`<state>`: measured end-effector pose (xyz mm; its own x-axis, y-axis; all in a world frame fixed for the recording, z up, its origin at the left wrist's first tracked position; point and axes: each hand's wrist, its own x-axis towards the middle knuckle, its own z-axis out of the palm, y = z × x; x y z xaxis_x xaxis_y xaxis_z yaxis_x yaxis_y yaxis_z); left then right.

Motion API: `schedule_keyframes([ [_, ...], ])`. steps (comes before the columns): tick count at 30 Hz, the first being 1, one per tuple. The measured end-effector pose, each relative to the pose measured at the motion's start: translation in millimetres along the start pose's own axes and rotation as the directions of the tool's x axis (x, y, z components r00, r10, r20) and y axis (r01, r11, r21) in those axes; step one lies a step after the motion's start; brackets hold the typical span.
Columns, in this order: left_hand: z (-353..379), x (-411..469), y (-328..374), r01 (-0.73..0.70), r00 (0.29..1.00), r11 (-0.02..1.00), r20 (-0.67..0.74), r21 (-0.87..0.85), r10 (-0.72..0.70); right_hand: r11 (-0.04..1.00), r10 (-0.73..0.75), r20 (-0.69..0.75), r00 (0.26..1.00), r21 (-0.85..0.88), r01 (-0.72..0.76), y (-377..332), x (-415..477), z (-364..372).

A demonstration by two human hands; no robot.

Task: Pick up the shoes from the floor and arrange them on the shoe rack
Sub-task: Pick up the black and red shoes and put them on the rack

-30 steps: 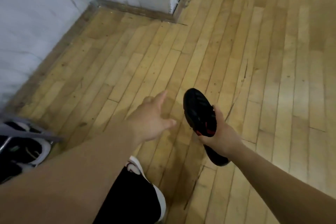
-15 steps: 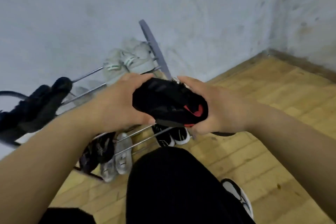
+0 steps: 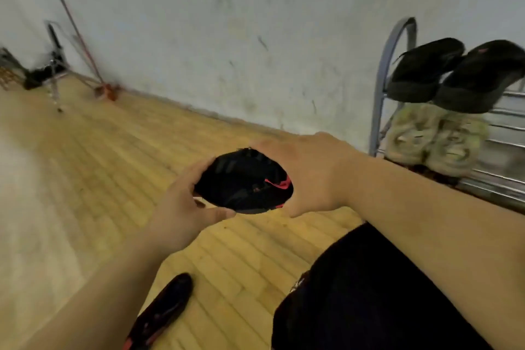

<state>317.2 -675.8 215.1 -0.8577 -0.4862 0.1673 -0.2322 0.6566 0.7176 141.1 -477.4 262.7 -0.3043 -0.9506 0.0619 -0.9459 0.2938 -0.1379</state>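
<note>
Though red mark (image 3: pixel 279 183) unreadable, black shoe (image 3: pixel 241 182) in left hand (image 3: pixel 181 207) and right hand (image 3: pixel 312 176), fingers (image 3: pixel 196 170) clamped round it.

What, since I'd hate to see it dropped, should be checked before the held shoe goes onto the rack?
1. Grip on the black shoe: ok, the left hand and right hand hold its two ends.
2. Shoe rack in view: ok, at the right.
3. Free spot on it: cannot tell. A black pair sits on top and a tan pair below; the rest is cut off.
4. Second shoe collected: not ok, it lies on the floor.
</note>
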Motion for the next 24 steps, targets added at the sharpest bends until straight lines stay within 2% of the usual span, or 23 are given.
schedule_keyframes([
  [3, -17.2, -30.0, -90.4, 0.276, 0.956, 0.96, -0.111, 0.041, -0.271, 0.998, -0.048, 0.099, 0.994, -0.031, 0.051, -57.2, 73.3, 56.1],
  [6, -14.0, -64.5, -182.8, 0.551, 0.829, 0.832, -0.154, 0.058, -0.538, 1.0, 0.031, 0.181, 0.983, -0.008, -0.03, -90.9, 110.2, 128.0],
  [10, 9.3, -105.1, -285.1, 0.74, 0.671, 0.656, -0.091, 0.149, -0.736, 0.977, 0.144, 0.331, 0.933, 0.1, -0.186, -100.2, 116.8, 214.9],
  [12, 21.8, -115.3, -328.5, 0.75, 0.635, 0.606, -0.033, 0.266, -0.772, 0.963, 0.17, 0.398, 0.902, 0.127, -0.238, -100.6, 116.1, 242.3],
  [17, 48.5, -106.0, -406.5, 0.654, 0.578, 0.498, 0.048, 0.57, -0.815, 0.954, 0.201, 0.467, 0.861, 0.105, -0.279, -90.4, 127.9, 275.6],
  [21, 58.7, -82.6, -441.9, 0.565, 0.556, 0.465, 0.102, 0.682, -0.825, 0.926, 0.223, 0.47, 0.854, 0.173, -0.337, -84.0, 141.4, 284.4],
  [24, 66.7, -75.3, -464.9, 0.503, 0.535, 0.486, 0.184, 0.715, -0.825, 0.916, 0.242, 0.494, 0.835, 0.166, -0.364, -77.1, 143.1, 288.5],
])
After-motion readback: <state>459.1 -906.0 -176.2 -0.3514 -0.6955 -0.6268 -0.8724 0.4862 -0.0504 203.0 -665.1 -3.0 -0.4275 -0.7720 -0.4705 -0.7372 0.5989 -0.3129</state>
